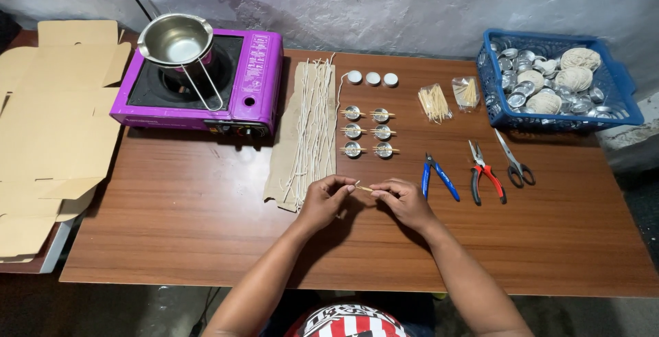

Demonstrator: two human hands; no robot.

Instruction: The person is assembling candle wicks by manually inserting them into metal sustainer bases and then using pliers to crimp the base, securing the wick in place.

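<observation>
My left hand (324, 202) and my right hand (405, 201) meet over the wooden table (206, 220), near its front middle. Both pinch a small thin wooden stick (364, 188) between their fingertips. Just behind them stand several small metal cups with sticks laid across them (367, 131), set in two columns. To the left of my left hand, long white wicks (310, 124) lie on a strip of brown card. What else lies inside my fingers is hidden.
A purple portable stove (254, 83) with a steel pouring pot (177, 40) stands at the back left. Flat cardboard (48, 124) lies left of the table. Blue pliers (438, 176), red pliers (486, 172) and scissors (513, 162) lie right. A blue basket (621, 83) holds metal cups and string balls.
</observation>
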